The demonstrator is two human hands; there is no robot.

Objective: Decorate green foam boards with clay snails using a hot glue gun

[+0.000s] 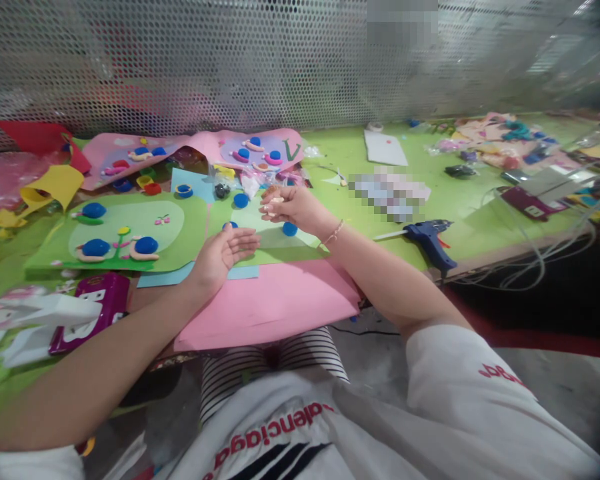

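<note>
My right hand [295, 205] pinches a small beige piece [275, 201], perhaps modelling clay, above a green card. Its exact shape is partly covered by my fingers. To the left, my left hand [226, 255] is open, palm turned inward and fingers stretched out over the same card. Blue balls lie close by: one ball [241, 200] beyond my hands, another ball [290, 229] under my right wrist, and a third partly behind my left fingertips. The card's left half carries a pale green oval [125, 227] with blue-shelled snails and a yellow flower.
Pink paper [275, 307] lies at the table's near edge. A blue glue gun [433, 243] rests to the right, with loose white cables beyond it. At left sits a purple power strip [87, 313]. Decorated pink cards [260, 152] stand along the perforated metal screen [230, 67].
</note>
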